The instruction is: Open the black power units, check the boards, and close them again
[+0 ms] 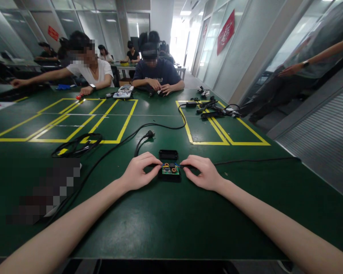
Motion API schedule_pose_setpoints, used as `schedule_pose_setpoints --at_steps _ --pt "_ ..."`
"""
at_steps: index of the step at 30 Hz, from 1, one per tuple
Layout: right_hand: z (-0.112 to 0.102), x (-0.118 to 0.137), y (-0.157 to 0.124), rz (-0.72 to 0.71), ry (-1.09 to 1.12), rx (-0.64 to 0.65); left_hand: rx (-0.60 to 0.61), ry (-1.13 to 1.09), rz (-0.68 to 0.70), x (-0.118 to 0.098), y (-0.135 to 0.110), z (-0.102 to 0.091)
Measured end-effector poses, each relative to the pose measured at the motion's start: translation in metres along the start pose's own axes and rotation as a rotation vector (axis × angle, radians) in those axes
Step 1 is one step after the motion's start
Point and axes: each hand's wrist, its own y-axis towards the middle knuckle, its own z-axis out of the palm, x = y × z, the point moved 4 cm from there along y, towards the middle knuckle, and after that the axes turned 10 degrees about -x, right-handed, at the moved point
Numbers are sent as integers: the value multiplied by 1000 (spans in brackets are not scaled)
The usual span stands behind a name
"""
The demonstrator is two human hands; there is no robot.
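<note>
A small green circuit board with copper coils lies in the lower half of a black plastic case. My left hand is closed in a pinch at the board's left end, by the blue wires of a black plug cord. On the other side, my right hand pinches a black cable where its blue wires meet the board. The cable runs off to the right. Just behind the board sits the other half of the case. My fingers partly hide both cord ends.
A power plug lies ahead of my left hand. A coiled cable and a long black cord are at left, near a blurred object. Adapters and cables lie behind right. Two people sit across the green table.
</note>
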Motion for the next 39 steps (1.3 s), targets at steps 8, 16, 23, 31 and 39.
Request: schedule_pose_setpoints --at_steps 8,16,23,31,39 --pt "3 0 -3 -18 26 62 147 -26 -59 6 -5 6" --pt "4 2 -4 -6 23 118 214 -1 -127 9 -6 7" --pt "10 1 -5 6 -28 131 268 149 -107 5 -7 5" --pt "8 1 -2 -19 -85 66 211 151 -62 4 -10 4" --pt "8 -1 -5 -57 14 193 241 169 -60 1 -11 8"
